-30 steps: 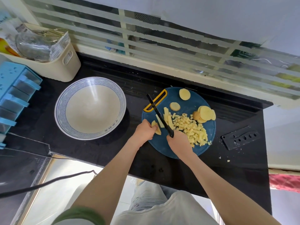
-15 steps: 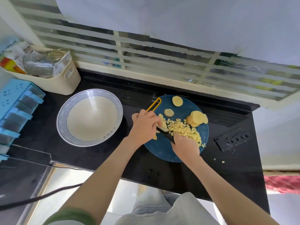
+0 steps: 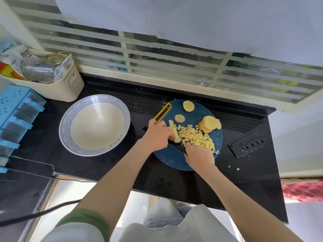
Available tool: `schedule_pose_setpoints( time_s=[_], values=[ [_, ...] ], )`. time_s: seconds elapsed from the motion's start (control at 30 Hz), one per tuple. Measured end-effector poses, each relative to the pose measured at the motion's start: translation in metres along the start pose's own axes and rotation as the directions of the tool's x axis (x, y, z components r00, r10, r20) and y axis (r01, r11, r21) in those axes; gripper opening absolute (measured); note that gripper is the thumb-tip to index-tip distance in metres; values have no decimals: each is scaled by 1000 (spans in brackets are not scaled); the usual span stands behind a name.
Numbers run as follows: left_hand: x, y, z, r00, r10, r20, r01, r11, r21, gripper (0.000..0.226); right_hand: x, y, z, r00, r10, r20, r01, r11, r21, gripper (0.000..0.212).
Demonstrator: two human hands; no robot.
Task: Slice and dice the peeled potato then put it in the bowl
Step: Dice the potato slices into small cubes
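Observation:
A round blue cutting board (image 3: 172, 160) with a yellow handle lies on the black counter. On it are a pile of diced potato (image 3: 197, 137), a few potato strips (image 3: 173, 130), a stack of slices (image 3: 210, 123) and two single slices (image 3: 188, 106). My right hand (image 3: 199, 157) grips the handle of a black knife (image 3: 176, 145). My left hand (image 3: 157, 135) lies over the blade beside the strips, hiding most of it; the tip pokes out to its left. The empty white bowl (image 3: 65, 131) with a blue patterned rim stands left of the board.
A black knife sheath (image 3: 247, 144) lies right of the board, with stray potato bits near it. A cream basket (image 3: 59, 89) of packets and a blue drawer unit (image 3: 15, 116) stand at the left. A window frame runs behind; the counter edge is near me.
My left hand let go of the potato piece it was steadying and moved up over the knife blade. The blade dropped low across the strips at the board's left side.

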State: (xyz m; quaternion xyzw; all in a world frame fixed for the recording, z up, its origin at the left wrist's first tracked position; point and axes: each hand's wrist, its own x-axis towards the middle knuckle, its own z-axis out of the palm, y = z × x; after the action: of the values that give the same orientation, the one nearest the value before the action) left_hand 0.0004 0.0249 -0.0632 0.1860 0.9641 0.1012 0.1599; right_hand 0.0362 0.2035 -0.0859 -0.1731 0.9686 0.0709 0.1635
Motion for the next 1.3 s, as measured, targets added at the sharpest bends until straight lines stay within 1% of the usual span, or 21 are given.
schedule_pose_setpoints(
  time_s=[0.13, 0.2, 0.37, 0.43, 0.47, 0.5, 0.53, 0.57, 0.6, 0.63, 0.67, 0.7, 0.73, 0.77, 0.83, 0.9, 0.97, 1.07, 1.17, 1.23, 1.3],
  values=[
    [0, 0, 3, 998, 55, 43, -57, 996, 64, 54, -2, 1, 1, 1000, -5, 13, 5, 1000, -18, 25],
    [-2, -2, 4, 996, 67, 58, -73, 993, 95, 51, -3, 0, 0, 1000, -18, 21, 19, 1000, -23, 26],
    [-2, -7, 5, 996, 4, 86, -12, 996, 94, 49, 1, -4, 0, 999, -22, 35, 22, 1000, 18, 28],
    [1, -9, 6, 998, -43, 44, 39, 995, 94, 53, 2, -3, -1, 999, -10, 42, 9, 999, 34, 27],
    [2, -10, 4, 996, -87, -20, 88, 994, 65, 56, 3, -3, -1, 999, 4, 44, -6, 999, 44, 27],
    [4, -11, 2, 982, -158, -107, 158, 987, -7, 59, 3, -2, -2, 998, 28, 48, -31, 997, 65, 27],
    [5, -12, -1, 945, -262, -197, 242, 963, -122, 59, 3, -2, -3, 996, 62, 56, -67, 993, 99, 26],
    [5, -14, -3, 878, -392, -275, 325, 910, -257, 58, 4, -2, -4, 993, 101, 68, -110, 983, 145, 24],
    [4, -17, -5, 789, -520, -328, 392, 836, -383, 53, 5, -2, -4, 986, 145, 79, -158, 967, 199, 23],
    [2, -19, -4, 699, -624, -350, 436, 759, -484, 46, 6, -2, -5, 978, 188, 86, -204, 946, 252, 22],
    [-1, -22, -2, 640, -689, -339, 455, 696, -556, 38, 8, -2, -5, 970, 227, 91, -244, 923, 298, 22],
    [-3, -24, 3, 627, -720, -296, 461, 650, -605, 30, 9, -2, -5, 961, 258, 96, -275, 901, 336, 21],
    [-6, -24, 9, 651, -722, -233, 469, 624, -625, 22, 10, -2, -6, 954, 283, 101, -300, 880, 368, 20],
    [-7, -22, 16, 694, -704, -150, 487, 613, -623, 17, 12, -3, -6, 949, 298, 105, -315, 865, 391, 20],
    [-7, -16, 26, 766, -643, 16, 531, 618, -580, 27, 15, -5, -4, 944, 311, 106, -326, 846, 422, 20],
    [-3, -7, 34, 780, -618, 94, 568, 637, -521, 41, 15, -8, -3, 944, 313, 106, -327, 830, 452, 20],
    [2, 1, 38, 778, -615, 126, 600, 668, -441, 44, 16, -12, -2, 944, 315, 102, -325, 821, 470, 19],
    [8, 8, 43, 776, -615, 137, 616, 694, -373, 30, 15, -17, -1, 943, 319, 96, -325, 814, 482, 20],
    [14, 10, 44, 793, -600, 106, 589, 710, -386, 23, 15, -17, 1, 946, 311, 96, -317, 812, 490, 20],
    [20, 10, 43, 798, -597, 78, 568, 704, -425, 24, 15, -15, 3, 943, 315, 106, -325, 807, 494, 20],
    [26, 10, 41, 818, -573, 46, 531, 722, -443, 27, 17, -13, 4, 937, 329, 121, -344, 795, 500, 19]
  ],
)
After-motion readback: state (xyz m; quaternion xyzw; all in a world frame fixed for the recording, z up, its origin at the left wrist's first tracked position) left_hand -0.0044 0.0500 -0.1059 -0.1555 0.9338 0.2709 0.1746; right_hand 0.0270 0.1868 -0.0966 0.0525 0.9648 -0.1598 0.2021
